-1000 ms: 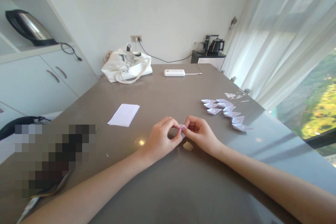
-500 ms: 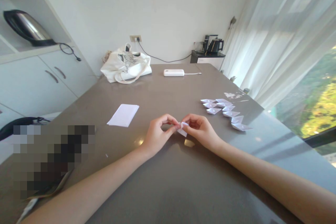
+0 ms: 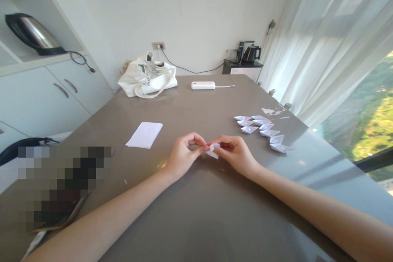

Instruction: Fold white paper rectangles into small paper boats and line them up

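A small piece of folded white paper (image 3: 212, 154) is held between both hands, just above the table. My left hand (image 3: 186, 153) pinches its left side between thumb and fingertips. On its right side my right hand (image 3: 235, 151) grips it, thumb toward me and fingers behind. Part of the paper is hidden by the fingers. To the right, several folded white paper boats (image 3: 270, 132) lie in two uneven rows. A stack of white paper sheets (image 3: 144, 134) rests left of my left hand.
A white bag (image 3: 147, 77) and a white power bank (image 3: 203, 85) with a short cable sit toward the far edge. Paper scraps (image 3: 272, 111) lie near the right edge. At lower left is a blurred-out object (image 3: 64, 188). The grey table (image 3: 190, 217) extends beneath my arms.
The fingers of my right hand have straightened and closed in toward the left fingertips. The paper stays between both hands, in nearly the same place.
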`<state>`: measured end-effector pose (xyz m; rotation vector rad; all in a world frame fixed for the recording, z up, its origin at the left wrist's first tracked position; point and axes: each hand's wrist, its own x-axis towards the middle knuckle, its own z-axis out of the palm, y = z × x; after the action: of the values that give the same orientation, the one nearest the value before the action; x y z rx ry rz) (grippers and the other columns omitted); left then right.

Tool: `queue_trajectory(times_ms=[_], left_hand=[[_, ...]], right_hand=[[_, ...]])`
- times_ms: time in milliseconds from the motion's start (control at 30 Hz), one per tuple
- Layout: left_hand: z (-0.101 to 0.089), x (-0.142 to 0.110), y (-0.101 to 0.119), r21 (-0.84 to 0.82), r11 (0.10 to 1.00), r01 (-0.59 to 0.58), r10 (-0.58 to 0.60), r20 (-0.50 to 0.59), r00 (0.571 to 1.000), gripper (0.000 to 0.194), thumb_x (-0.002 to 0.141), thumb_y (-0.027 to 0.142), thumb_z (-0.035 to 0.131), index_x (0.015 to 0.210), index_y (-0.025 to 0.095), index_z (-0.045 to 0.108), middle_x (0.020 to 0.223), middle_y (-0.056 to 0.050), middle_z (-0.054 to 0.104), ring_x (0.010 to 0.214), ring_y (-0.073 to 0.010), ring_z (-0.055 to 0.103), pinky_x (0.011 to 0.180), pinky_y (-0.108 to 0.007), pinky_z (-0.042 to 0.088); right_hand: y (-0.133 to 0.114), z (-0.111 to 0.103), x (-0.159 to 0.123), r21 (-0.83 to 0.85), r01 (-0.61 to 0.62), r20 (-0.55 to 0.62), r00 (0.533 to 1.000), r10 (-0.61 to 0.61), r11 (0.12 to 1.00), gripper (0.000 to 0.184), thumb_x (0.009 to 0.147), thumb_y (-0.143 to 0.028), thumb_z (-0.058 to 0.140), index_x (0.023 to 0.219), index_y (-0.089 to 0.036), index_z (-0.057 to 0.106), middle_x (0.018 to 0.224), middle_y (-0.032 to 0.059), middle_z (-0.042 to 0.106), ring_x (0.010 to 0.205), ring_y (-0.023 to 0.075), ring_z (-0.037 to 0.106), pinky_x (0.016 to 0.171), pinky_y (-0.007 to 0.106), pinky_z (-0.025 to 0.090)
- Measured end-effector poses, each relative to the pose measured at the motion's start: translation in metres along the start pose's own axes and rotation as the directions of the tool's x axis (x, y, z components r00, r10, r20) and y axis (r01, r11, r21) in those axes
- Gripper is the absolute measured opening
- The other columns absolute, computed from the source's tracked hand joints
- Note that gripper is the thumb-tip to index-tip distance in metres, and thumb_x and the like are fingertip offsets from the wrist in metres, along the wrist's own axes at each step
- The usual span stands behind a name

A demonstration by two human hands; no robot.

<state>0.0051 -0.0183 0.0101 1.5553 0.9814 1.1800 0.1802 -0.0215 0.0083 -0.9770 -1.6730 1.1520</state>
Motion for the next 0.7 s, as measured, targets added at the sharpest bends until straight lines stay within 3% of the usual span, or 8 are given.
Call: queue_trajectory(times_ms=[200, 400, 567, 700], left_hand=[[0.0006, 0.0001, -0.0048, 0.026, 1.0, -0.016, 0.015, 0.028, 0.999, 0.023, 0.07, 0.033, 0.073, 0.072, 0.014, 0.06, 0.073, -0.002, 0.065, 0.072, -0.0139, 0.062, 0.069, -0.024, 0.046], [0.0016, -0.0006, -0.007, 0.013, 1.0, -0.008, 0.007, 0.061, 0.998, 0.022, 0.07, 0.031, 0.073, 0.071, 0.014, 0.06, 0.072, -0.002, 0.065, 0.071, -0.0133, 0.062, 0.069, -0.023, 0.046], [-0.0002, 0.0009, -0.0049, -0.006, 1.0, 0.008, -0.008, 0.011, 1.0, 0.021, 0.071, 0.031, 0.072, 0.073, 0.014, 0.061, 0.074, -0.002, 0.065, 0.072, -0.0134, 0.061, 0.069, -0.023, 0.046], [-0.002, 0.0019, -0.0012, -0.024, 0.999, 0.041, -0.042, -0.032, 0.999, 0.023, 0.074, 0.033, 0.068, 0.086, 0.014, 0.065, 0.082, -0.005, 0.069, 0.078, -0.0157, 0.063, 0.073, -0.025, 0.048]], right_hand=[[-0.0028, 0.0007, -0.0008, -0.018, -0.007, -0.026, 1.0, 0.007, 1.0, 0.011, 0.076, -0.026, 0.063, 0.077, -0.015, 0.065, 0.069, 0.0022, 0.063, 0.063, 0.0132, 0.056, 0.059, 0.024, 0.043], [-0.0037, 0.0004, -0.0015, -0.075, 0.009, -0.018, 1.0, -0.01, 0.997, 0.006, 0.074, -0.02, 0.061, 0.076, -0.015, 0.064, 0.071, 0.0013, 0.063, 0.066, 0.0128, 0.057, 0.062, 0.023, 0.044], [-0.0009, -0.0007, 0.0018, 0.049, -0.024, -0.047, 0.999, 0.026, 0.999, 0.019, 0.076, -0.032, 0.065, 0.083, -0.015, 0.065, 0.077, 0.0034, 0.066, 0.07, 0.0141, 0.061, 0.064, 0.024, 0.047], [0.0034, -0.0022, 0.0036, 0.172, -0.048, -0.092, 0.994, 0.064, 0.984, 0.029, 0.073, -0.038, 0.07, 0.09, -0.016, 0.063, 0.086, 0.0056, 0.067, 0.075, 0.0161, 0.064, 0.067, 0.027, 0.051]])
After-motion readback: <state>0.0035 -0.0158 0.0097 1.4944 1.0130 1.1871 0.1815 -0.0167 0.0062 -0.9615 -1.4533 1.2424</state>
